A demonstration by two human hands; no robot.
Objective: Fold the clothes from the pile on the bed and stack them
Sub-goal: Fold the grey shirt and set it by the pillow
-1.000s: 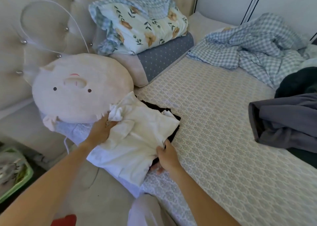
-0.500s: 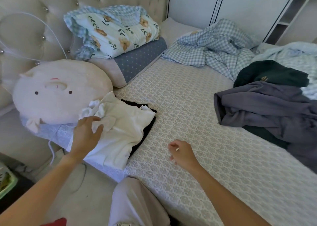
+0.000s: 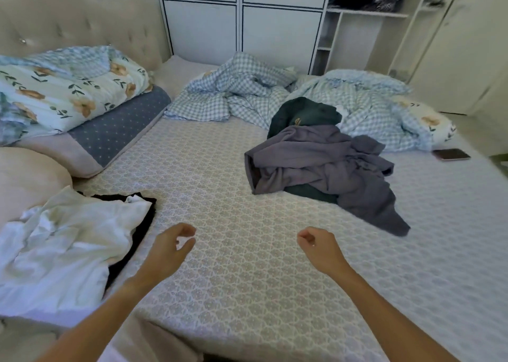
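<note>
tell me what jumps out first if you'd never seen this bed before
The rumpled grey garment heaped over a dark green one at centre right. Two empty hands, left and right, hover over the sheet, beside a white garment stacked at left.

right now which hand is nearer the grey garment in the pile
Right. The right hand hovers just below the grey garment; the left hand is further off, nearer the white garment.
</note>
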